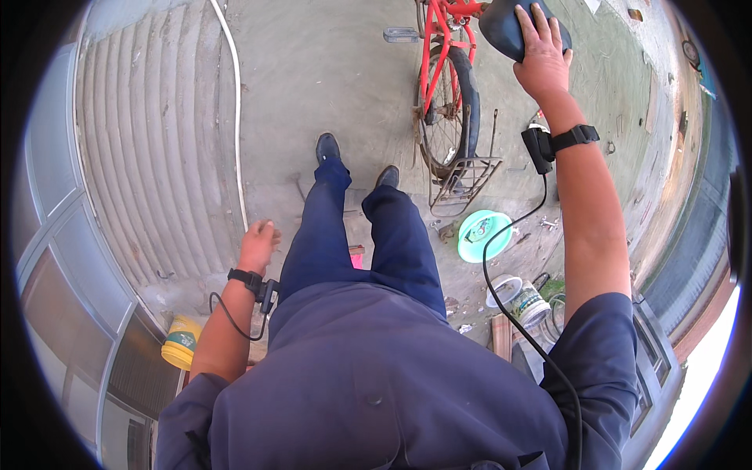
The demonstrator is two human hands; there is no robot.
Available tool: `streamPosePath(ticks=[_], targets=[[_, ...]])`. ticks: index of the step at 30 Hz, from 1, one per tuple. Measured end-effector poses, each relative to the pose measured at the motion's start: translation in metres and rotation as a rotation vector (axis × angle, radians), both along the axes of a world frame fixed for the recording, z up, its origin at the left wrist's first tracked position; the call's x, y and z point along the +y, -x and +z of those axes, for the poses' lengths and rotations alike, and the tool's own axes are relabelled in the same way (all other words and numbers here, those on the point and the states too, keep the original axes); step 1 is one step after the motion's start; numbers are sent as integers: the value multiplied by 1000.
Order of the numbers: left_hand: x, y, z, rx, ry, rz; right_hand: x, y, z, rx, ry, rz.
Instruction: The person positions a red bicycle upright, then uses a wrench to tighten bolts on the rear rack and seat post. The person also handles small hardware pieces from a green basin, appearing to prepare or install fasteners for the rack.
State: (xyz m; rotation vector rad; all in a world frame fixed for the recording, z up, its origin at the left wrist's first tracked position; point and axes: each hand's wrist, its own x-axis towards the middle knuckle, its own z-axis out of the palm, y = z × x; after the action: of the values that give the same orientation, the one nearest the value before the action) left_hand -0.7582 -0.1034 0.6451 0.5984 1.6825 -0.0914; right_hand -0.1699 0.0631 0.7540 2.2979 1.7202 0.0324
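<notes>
A red-framed bicycle (441,55) stands ahead and right of me, its rear wheel (448,117) toward me and its front cut off by the picture's top edge. My right hand (544,66) lies on the black saddle (501,30), fingers stretched and spread over its top; the thumb is mostly hidden. A metal rear rack (462,184) extends behind the wheel. By my left thigh hangs my left hand (260,244), fingers loosely bent and apart, with nothing visible in it. A black strap with a cabled device is on each forearm.
A mint-green basin (484,236) with small items stands behind the rack. Nearer are a white bucket (530,307) and scattered bits. To my left are a yellow bucket (182,342), a pale hose (236,102), ridged concrete (153,149) and grey-framed panels (86,266).
</notes>
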Motion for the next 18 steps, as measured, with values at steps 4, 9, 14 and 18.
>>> streamPosePath(ticks=[4,9,14,18], targets=[[44,-53,33,-14,-47,-87,14,-20,36,38,36,-70],[60,-98,75,21,-64,-21,5,-36,42,51,56,-21],[108,-115,77,-19,-98,-51,20,-48,32,-27,-19,-28],[169,-122,80,-33,-64,-114,48,-55,34,-75,31,-42]])
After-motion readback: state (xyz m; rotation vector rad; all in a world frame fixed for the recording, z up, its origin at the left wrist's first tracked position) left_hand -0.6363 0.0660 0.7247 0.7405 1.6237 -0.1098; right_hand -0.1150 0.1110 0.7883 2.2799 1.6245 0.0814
